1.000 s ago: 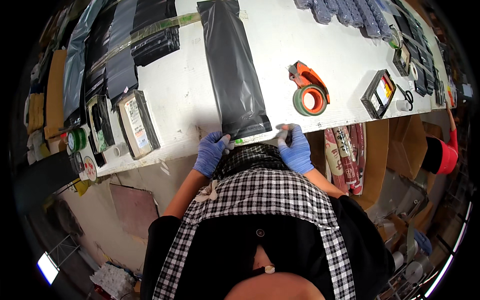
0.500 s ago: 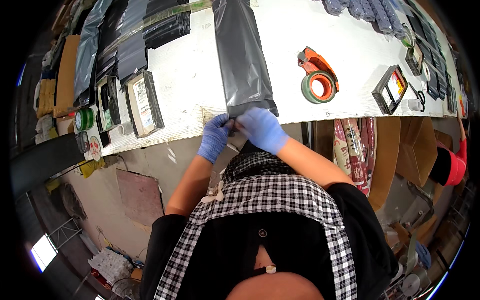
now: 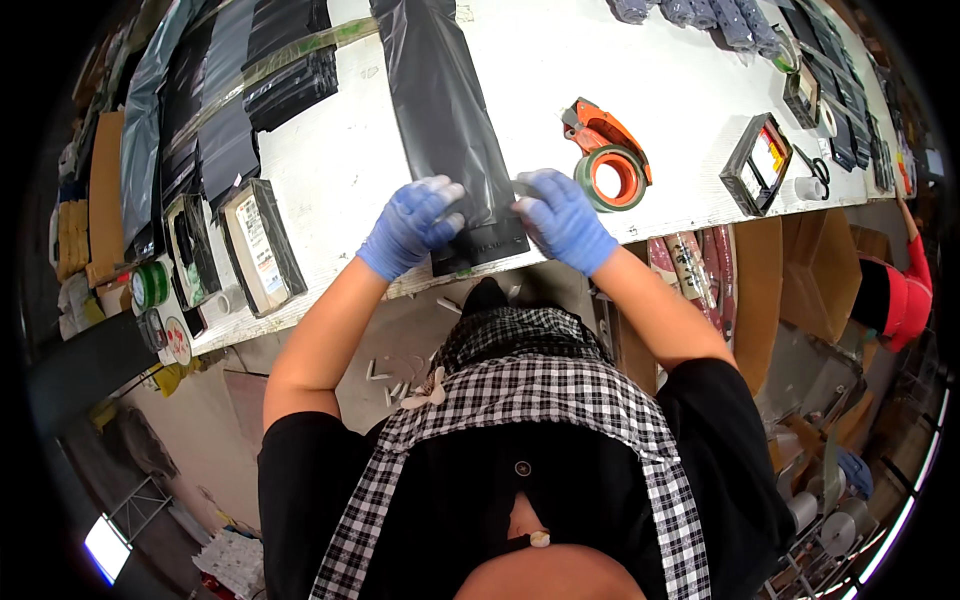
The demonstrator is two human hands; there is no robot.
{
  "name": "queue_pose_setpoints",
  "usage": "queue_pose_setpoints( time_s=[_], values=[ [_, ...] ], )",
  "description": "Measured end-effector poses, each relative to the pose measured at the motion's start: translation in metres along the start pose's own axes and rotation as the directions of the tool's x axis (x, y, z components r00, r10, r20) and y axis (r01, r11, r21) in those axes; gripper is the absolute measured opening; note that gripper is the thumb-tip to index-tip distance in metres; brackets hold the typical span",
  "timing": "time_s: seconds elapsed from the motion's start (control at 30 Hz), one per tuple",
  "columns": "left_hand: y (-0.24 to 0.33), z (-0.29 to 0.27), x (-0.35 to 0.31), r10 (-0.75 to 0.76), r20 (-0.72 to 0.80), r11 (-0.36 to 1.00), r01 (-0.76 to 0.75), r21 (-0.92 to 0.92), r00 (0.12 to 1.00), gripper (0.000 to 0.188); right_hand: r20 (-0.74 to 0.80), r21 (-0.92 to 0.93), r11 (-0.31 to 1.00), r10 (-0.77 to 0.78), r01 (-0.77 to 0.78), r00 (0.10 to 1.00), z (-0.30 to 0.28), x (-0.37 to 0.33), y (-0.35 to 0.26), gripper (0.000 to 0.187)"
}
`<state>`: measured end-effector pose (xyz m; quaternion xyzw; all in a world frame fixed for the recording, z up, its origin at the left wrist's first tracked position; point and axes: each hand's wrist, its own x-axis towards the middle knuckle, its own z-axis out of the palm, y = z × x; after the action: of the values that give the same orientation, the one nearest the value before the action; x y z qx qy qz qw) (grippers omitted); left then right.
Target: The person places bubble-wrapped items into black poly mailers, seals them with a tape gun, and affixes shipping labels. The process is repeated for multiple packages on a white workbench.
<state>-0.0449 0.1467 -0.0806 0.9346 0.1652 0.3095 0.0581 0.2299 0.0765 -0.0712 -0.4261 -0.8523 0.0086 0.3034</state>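
Observation:
A long dark grey plastic bag (image 3: pixel 445 120) lies lengthwise on the table, its near end reaching the front edge. My left hand (image 3: pixel 412 222), in a blue glove with pale fingertips, rests on the bag's left side near that end. Its fingers are apart and slightly bent, lying on the plastic. Across from it, my right hand (image 3: pixel 565 220), gloved the same way, is at the bag's right edge with bent, parted fingers. Neither hand is closed round the bag. To the right of my right hand lies an orange tape dispenser (image 3: pixel 612 150) with a roll of tape.
Stacks of dark bags (image 3: pixel 228 150) lie at the left, beside a taped frame holding a label (image 3: pixel 258 240). At the right are another frame (image 3: pixel 757 165) and black scissors (image 3: pixel 820 178). Cardboard boxes (image 3: pixel 815 270) stand below the table's right side. A person in red (image 3: pixel 908 300) is farther right.
My hands were together at the bag's near end; now they are apart, farther forward, one on each side of it. The bag's near end now lies flat at the table edge.

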Motion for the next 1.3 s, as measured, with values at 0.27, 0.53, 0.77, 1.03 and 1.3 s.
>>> queue_pose_setpoints(
  time_s=[0.27,0.53,0.77,1.03,1.3],
  values=[
    [0.027,0.001,-0.032,-0.685,0.271,0.484,0.7,-0.525,0.676,0.011,0.062,0.372,0.928,0.008,-0.031,0.998,0.027,0.002,0.008,0.018],
    [0.177,0.02,-0.066,-0.956,0.289,-0.171,0.687,-0.706,0.059,0.022,0.477,0.361,0.381,0.709,-0.851,0.519,-0.017,-0.065,-0.089,0.022],
    [0.2,0.046,-0.079,-0.704,0.679,-0.703,0.347,-0.621,-0.211,0.023,0.631,0.306,0.065,0.733,-0.95,0.254,-0.01,-0.087,-0.096,0.032],
    [0.191,0.028,-0.048,-0.713,0.697,-0.651,0.444,-0.616,-0.078,0.026,0.628,0.38,-0.077,0.753,-0.922,0.196,-0.005,-0.093,-0.094,0.02],
    [0.117,-0.093,-0.109,-0.766,-0.375,0.511,0.849,0.135,0.522,0.022,0.139,0.128,0.962,0.223,-0.24,0.965,-0.023,-0.05,-0.103,0.048]
  ],
)
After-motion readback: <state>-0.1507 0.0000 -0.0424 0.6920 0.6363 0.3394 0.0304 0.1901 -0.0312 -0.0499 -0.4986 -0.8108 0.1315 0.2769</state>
